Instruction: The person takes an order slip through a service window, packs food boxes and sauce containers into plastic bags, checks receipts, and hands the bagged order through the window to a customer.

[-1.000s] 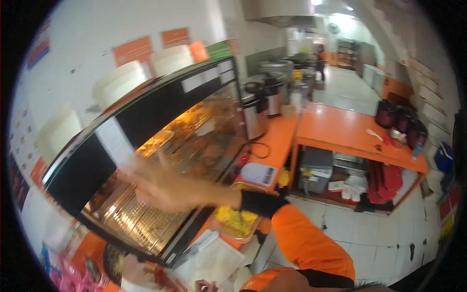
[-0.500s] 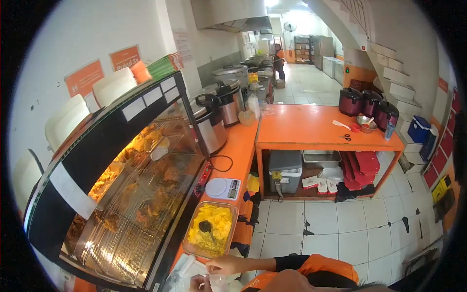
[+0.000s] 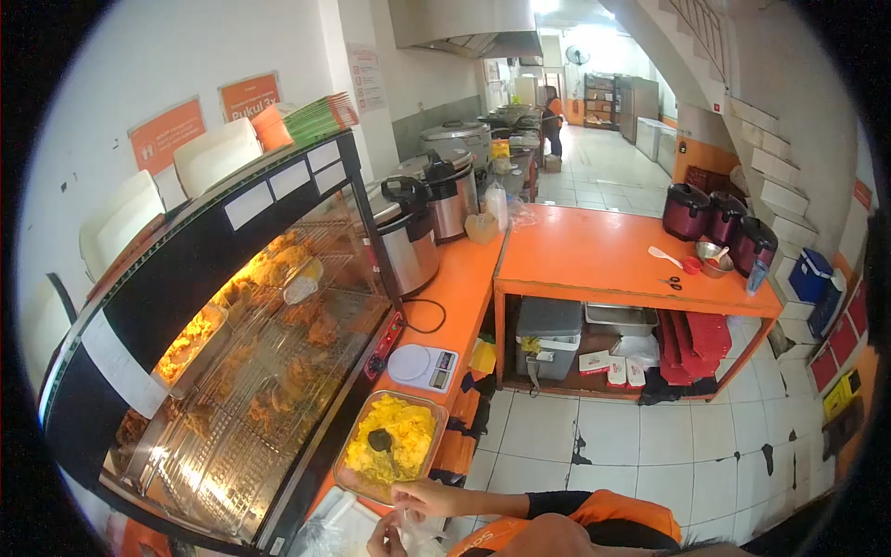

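My right hand reaches in from the right, its fingers pinched on a clear plastic bag. Just below it, my left hand grips the same thin bag, partly cut off by the bottom edge of the view. Close beyond the hands is a tray of yellow food, with a black spoon resting in it. More clear plastic and a white roll lie on the counter left of my hands.
A glass display warmer with fried pieces stands on the left. A digital scale sits behind the tray, with pressure cookers farther back. An orange table holds several dark red cookers and scissors. A person stands far back.
The view has shifted slightly, so the tray and counter sit a little lower and farther left. Both hands stay on the plastic bag, more of which now shows between them.
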A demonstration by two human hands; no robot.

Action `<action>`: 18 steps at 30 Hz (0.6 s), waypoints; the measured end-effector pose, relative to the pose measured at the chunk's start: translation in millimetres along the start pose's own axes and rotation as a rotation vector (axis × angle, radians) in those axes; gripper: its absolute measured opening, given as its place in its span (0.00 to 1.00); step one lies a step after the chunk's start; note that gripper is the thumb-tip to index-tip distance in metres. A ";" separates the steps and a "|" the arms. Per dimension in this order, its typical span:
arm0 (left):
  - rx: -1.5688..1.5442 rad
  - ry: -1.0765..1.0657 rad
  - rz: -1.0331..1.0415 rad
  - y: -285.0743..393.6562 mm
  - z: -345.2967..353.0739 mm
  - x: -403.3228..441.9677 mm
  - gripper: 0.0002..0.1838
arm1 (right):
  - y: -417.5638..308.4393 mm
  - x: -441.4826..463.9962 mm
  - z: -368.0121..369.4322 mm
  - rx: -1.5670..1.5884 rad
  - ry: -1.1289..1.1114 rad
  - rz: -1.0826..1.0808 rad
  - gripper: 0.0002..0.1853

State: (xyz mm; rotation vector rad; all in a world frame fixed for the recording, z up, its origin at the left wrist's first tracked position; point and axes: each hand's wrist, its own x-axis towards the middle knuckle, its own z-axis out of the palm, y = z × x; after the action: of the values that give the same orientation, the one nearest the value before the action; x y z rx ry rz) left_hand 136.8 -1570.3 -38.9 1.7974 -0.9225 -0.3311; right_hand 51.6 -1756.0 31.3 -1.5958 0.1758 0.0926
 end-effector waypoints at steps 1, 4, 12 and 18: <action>0.000 0.008 -0.006 17.0 1.5 0.3 0.12 | 11.6 4.5 1.2 -0.134 0.114 -0.212 0.05; -0.120 0.063 -0.318 52.0 6.3 -0.8 0.29 | -3.2 -4.6 6.4 -0.297 0.225 -0.383 0.08; -0.327 0.208 -0.226 10.5 26.4 1.9 0.10 | 22.2 16.9 27.1 -0.315 0.126 -0.523 0.18; -0.346 0.431 -0.213 -2.8 5.4 -14.4 0.14 | -3.4 5.2 12.3 -0.433 -0.123 -0.492 0.22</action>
State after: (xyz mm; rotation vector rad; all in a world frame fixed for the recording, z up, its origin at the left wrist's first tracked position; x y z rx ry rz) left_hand 125.2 -1563.1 -46.5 1.5596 -0.3467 -0.2077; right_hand 57.9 -1744.0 33.4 -2.0133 -0.3569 -0.1644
